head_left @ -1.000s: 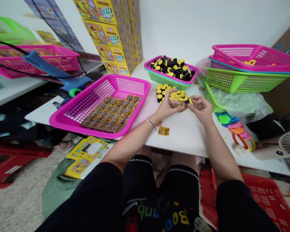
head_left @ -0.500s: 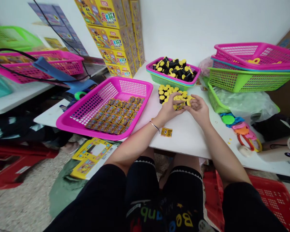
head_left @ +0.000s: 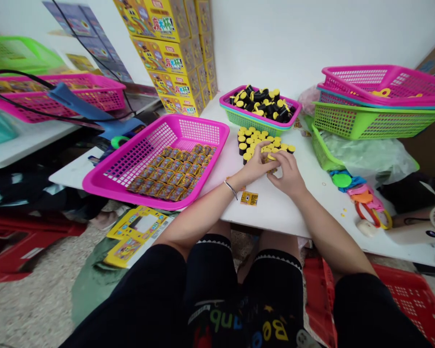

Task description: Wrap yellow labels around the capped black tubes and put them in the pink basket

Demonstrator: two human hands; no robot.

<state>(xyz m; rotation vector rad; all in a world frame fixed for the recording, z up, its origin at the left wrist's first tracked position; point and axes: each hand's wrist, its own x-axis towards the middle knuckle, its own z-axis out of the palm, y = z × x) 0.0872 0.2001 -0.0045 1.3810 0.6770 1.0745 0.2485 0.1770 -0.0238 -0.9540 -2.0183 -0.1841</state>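
My left hand [head_left: 256, 166] and my right hand [head_left: 287, 175] meet above the white table, fingers closed around one small black container with a yellow lid [head_left: 271, 157]. Part of a printed yellow label shows low on it; fingers cover the rest. Just beyond my hands, a group of upright black containers with yellow lids [head_left: 243, 139] stands close together. A flat printed yellow label [head_left: 249, 198] lies on the table near my left wrist. To the left, a pink basket [head_left: 105, 186] holds rows of containers wrapped in printed labels.
Behind the group, stacked baskets [head_left: 223, 102] are heaped with loose black containers. Yellow boxes [head_left: 166, 63] rise in stacks against the wall. On the right are more baskets [head_left: 369, 121], coloured bands [head_left: 373, 198] and a white fan [head_left: 416, 224]. A blue tape dispenser [head_left: 79, 108] sits left.
My right hand has moved slightly left and closer to my left hand. The container between them has turned, so its yellow lid now shows between the fingers.
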